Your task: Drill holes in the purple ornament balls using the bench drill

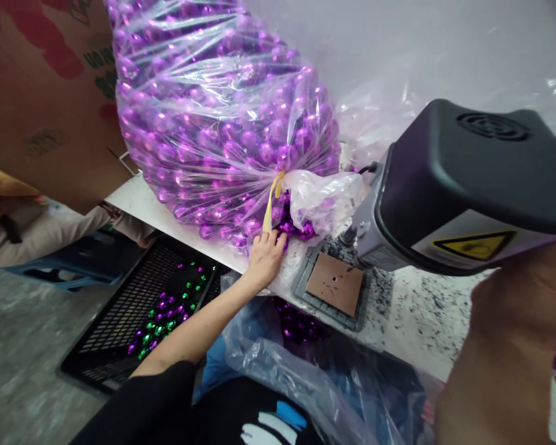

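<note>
A big clear plastic bag (pixel 213 117) full of shiny purple balls is gathered with a yellow tie (pixel 272 201). Below the tie, my left hand (pixel 265 258) has its fingers bent around loose purple balls (pixel 303 230) beside the bag. Its fingertips are partly lost against the balls and film. On the right, a blurred bare arm (pixel 495 358) of mine rises close to the camera, and the fingers of my right hand are hidden behind a dark machine head (pixel 482 179). Under the machine, a brown square pad (pixel 336 283) lies on a grey base.
A black crate (pixel 111 327) with purple and green balls stands at lower left. A cardboard box (pixel 50 93) is at upper left, with another person's sleeve (pixel 41 238) below it. Dark flecks cover the white table (pixel 426 309). Clear plastic (pixel 282 371) drapes over my lap.
</note>
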### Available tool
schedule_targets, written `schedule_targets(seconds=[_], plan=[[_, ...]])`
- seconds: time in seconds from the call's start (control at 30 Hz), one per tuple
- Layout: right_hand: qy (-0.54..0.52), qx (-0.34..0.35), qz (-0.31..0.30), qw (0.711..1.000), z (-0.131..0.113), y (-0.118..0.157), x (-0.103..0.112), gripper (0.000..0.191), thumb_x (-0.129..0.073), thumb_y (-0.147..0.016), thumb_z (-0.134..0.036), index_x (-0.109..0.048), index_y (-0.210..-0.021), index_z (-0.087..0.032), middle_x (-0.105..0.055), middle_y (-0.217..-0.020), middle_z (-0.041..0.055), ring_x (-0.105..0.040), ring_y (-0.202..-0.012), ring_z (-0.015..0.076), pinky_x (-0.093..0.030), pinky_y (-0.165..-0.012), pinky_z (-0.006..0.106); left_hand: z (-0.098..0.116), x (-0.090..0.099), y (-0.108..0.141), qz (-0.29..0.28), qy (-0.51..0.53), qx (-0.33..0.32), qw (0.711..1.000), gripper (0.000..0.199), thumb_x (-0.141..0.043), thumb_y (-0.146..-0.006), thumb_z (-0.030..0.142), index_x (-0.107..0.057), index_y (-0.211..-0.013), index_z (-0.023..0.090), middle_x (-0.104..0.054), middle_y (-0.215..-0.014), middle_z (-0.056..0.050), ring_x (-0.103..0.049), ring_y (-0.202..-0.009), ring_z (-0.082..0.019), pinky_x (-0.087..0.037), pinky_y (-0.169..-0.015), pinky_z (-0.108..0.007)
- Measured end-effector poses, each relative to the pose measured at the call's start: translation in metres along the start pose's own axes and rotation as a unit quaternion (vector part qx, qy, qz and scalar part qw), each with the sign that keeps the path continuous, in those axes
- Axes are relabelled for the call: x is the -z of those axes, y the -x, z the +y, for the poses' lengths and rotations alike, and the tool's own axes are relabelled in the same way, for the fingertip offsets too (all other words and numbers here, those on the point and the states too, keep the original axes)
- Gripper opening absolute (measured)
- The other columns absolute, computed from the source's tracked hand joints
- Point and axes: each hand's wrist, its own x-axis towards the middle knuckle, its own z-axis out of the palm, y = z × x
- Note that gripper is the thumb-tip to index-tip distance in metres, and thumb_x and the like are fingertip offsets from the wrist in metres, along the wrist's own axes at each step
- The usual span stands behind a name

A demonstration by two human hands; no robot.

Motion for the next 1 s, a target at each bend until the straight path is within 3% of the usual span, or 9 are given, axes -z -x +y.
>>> schedule_targets(seconds=[0.07,0.17,0.23,0.3,0.4,0.53,0.67,0.87,1.0], plan=[[0.016,-0.010,0.012,1.000,-0.002,0.000,0.000,0.070,-0.066,-0.068,-0.082,-0.044,-0.055,-0.017,-0.030,-0.045,-0.0036,-0.034,-0.040,0.0048,-0.020,-0.037,0.024,-0.001,0.000,-0.005,-0.018,0.045,-0.013,0.999,0.042,-0.066,-0.088,0.016,-0.062,-0.130,0.019,-0.062,-0.126,-0.016,-0.061,-0.113,-0.032,-0.048,-0.097,-0.050],[0.029,-0.020,-0.009,0.999,-0.005,0.001,0.001,0.072,-0.064,-0.067,-0.084,-0.043,-0.058,-0.016,-0.031,-0.048,-0.0041,-0.034,-0.042,0.0033,-0.021,-0.037,0.021,0.007,0.007,0.002,0.007,0.264,0.003,0.965,0.046,-0.065,-0.093,0.033,-0.057,-0.137,0.023,-0.061,-0.131,-0.012,-0.061,-0.113,-0.026,-0.049,-0.098,-0.042],[0.031,-0.013,-0.015,0.999,-0.005,0.001,0.002,0.071,-0.064,-0.069,-0.083,-0.042,-0.060,-0.016,-0.031,-0.048,-0.0049,-0.035,-0.042,0.0027,-0.023,-0.036,0.020,0.015,0.011,0.010,-0.022,0.458,0.050,0.887,0.050,-0.064,-0.094,0.044,-0.054,-0.139,0.025,-0.063,-0.130,-0.009,-0.064,-0.105,-0.022,-0.052,-0.088,-0.036],[0.034,-0.006,-0.016,0.999,-0.005,0.001,0.003,0.070,-0.062,-0.072,-0.082,-0.040,-0.062,-0.016,-0.032,-0.049,-0.0056,-0.034,-0.042,0.0019,-0.023,-0.036,0.019,0.025,0.011,0.018,-0.092,0.610,0.120,0.778,0.059,-0.074,-0.086,0.047,-0.055,-0.137,0.024,-0.066,-0.123,-0.008,-0.068,-0.092,-0.019,-0.052,-0.075,-0.030],[0.055,0.003,-0.024,0.998,-0.004,0.002,0.005,0.068,-0.058,-0.077,-0.080,-0.040,-0.064,-0.016,-0.035,-0.051,-0.0058,-0.035,-0.042,0.0012,-0.024,-0.036,0.018,0.038,0.004,0.024,-0.182,0.724,0.208,0.632,0.060,-0.089,-0.070,0.040,-0.064,-0.120,0.020,-0.070,-0.103,-0.005,-0.066,-0.075,-0.013,-0.049,-0.066,-0.025],[0.071,-0.005,-0.033,0.997,-0.004,0.004,0.007,0.061,-0.055,-0.084,-0.073,-0.044,-0.065,-0.016,-0.037,-0.053,-0.0053,-0.040,-0.042,0.0028,-0.029,-0.036,0.019,0.046,-0.009,0.028,-0.227,0.779,0.254,0.527,0.042,-0.087,-0.073,0.046,-0.069,-0.096,0.016,-0.070,-0.084,-0.005,-0.065,-0.070,-0.013,-0.049,-0.063,-0.025],[0.058,-0.011,-0.030,0.998,-0.005,0.004,0.006,0.053,-0.057,-0.087,-0.065,-0.046,-0.070,-0.017,-0.037,-0.054,-0.0062,-0.041,-0.041,0.0041,-0.029,-0.034,0.020,0.048,-0.012,0.026,-0.243,0.772,0.253,0.530,0.045,-0.082,-0.076,0.054,-0.070,-0.098,0.017,-0.072,-0.088,-0.007,-0.065,-0.069,-0.014,-0.050,-0.062,-0.026],[0.054,-0.013,-0.023,0.998,-0.007,0.004,0.004,0.054,-0.057,-0.086,-0.066,-0.047,-0.071,-0.015,-0.035,-0.056,-0.0066,-0.039,-0.043,0.0016,-0.028,-0.036,0.018,0.054,-0.015,0.022,-0.186,0.659,0.172,0.708,0.060,-0.086,-0.071,0.050,-0.065,-0.120,0.020,-0.073,-0.101,-0.005,-0.064,-0.077,-0.014,-0.044,-0.061,-0.023],[0.052,-0.020,-0.022,0.998,-0.006,0.004,0.004,0.054,-0.058,-0.086,-0.066,-0.051,-0.075,-0.013,-0.041,-0.058,-0.0054,-0.039,-0.043,0.0021,-0.029,-0.035,0.018,0.053,-0.016,0.022,-0.211,0.654,0.136,0.714,0.064,-0.088,-0.069,0.042,-0.064,-0.124,0.021,-0.072,-0.116,-0.008,-0.066,-0.098,-0.020,-0.050,-0.070,-0.025]])
